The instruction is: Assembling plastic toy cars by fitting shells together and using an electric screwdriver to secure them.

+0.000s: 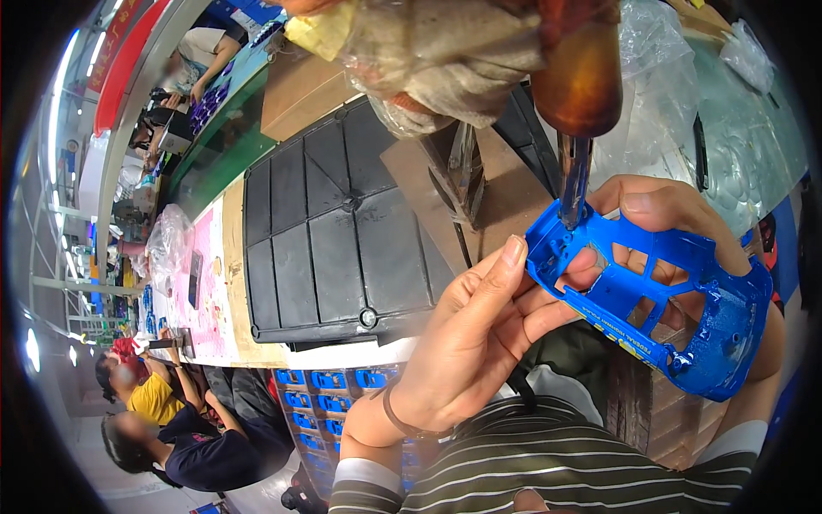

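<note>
One end of the glossy blue plastic toy-car shell (612, 289) sits beneath the amber-handled metal-shanked tool (575, 94); contact unclear from where I stand. Long axis runs from tool tip rightward, toward the body. Left hand (467, 338), left of the tool, and right hand (698, 216), right of it, have fingers curled closed around the shell; thumbs about equally near. Windows open, yellow side decal.

The blue car shell (610, 289) partly hides both hands (475, 338).
</note>
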A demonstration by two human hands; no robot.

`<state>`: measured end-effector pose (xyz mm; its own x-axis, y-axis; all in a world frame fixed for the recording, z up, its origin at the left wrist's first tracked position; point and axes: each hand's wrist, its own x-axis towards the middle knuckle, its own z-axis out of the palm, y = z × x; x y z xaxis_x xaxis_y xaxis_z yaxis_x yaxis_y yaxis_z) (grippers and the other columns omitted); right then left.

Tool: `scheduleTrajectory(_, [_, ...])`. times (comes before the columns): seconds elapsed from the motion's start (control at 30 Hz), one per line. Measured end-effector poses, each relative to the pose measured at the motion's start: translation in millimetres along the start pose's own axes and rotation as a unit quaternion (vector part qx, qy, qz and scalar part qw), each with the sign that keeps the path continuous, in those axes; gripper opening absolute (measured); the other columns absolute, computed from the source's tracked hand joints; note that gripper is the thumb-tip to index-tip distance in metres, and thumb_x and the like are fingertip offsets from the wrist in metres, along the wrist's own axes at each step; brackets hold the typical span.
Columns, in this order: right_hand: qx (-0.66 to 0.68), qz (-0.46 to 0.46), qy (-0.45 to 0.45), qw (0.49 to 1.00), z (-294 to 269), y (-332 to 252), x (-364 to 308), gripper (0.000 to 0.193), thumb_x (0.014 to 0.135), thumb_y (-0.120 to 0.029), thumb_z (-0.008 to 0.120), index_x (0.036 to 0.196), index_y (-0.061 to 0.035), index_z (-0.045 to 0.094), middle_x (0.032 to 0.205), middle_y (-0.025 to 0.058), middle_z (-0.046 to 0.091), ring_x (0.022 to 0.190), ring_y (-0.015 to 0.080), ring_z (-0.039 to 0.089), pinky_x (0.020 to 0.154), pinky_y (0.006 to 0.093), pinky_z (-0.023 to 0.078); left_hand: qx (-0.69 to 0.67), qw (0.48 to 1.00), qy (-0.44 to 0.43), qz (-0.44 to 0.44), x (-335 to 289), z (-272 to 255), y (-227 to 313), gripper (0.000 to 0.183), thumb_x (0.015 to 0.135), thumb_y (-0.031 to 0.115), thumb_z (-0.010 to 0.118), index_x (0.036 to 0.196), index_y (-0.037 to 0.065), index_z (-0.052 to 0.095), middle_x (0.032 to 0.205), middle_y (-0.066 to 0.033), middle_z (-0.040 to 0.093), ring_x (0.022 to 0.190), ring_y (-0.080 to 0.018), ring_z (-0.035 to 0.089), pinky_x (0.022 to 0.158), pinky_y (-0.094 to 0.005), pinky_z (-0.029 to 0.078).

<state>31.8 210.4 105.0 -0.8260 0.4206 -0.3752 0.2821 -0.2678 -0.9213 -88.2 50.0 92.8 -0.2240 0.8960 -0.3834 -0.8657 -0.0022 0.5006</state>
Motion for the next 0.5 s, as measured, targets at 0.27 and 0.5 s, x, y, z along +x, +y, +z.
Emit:
scheduleTrajectory(0.27, [-0.003,-0.017,0.017,1.0,0.0,-1.2,1.8,0.043,0.078,-0.03,0.053,0.098,0.0081,0.055,0.075,0.0137,0.063,0.059,0.0132,0.061,0.05,0.0221,0.049,0.003,1.0,0.007,0.004,0.3,1.3,0.0,0.039,0.096,0.029,0.038,0.121,0.0,0.046,0.107,-0.0099,0.058,0.097,-0.0146,0.058,0.088,-0.0277,0.048])
scheduleTrajectory(0.5, [0.059,0.019,0.033,0.998,4.0,0.1,0.7,0.044,0.078,-0.029,0.053,0.1,0.0088,0.053,0.075,0.0144,0.063,0.059,0.0142,0.061,0.049,0.0244,0.05,0.004,1.0,0.008,0.0,1.1,0.6,0.4,0.039,0.096,0.03,0.039,0.12,0.0,0.047,0.107,-0.01,0.058,0.096,-0.015,0.058,0.088,-0.0281,0.048])
